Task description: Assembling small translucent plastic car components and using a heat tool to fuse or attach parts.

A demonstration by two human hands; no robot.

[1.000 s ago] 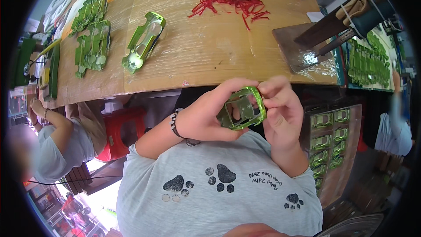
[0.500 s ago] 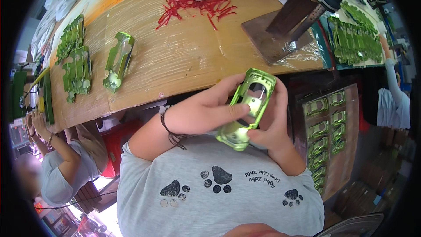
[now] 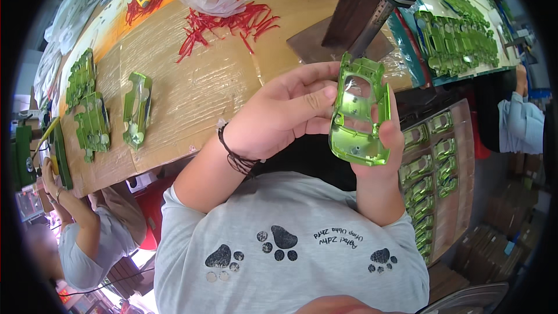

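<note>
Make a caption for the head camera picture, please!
Left hand and right hand hold a green car-shaped shell near a table with red strips.

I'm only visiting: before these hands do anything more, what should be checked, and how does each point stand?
1. Green shell supported: ok, the right hand holds it from behind.
2. Left hand gripping too: cannot tell, its thumb tip is at the shell's edge.
3. Shell clear of the brown plate: cannot tell, they overlap in view.
4. Tabletop free of red strips: not ok, a pile lies there.
5. Single shell apart from the shell group: ok.
</note>
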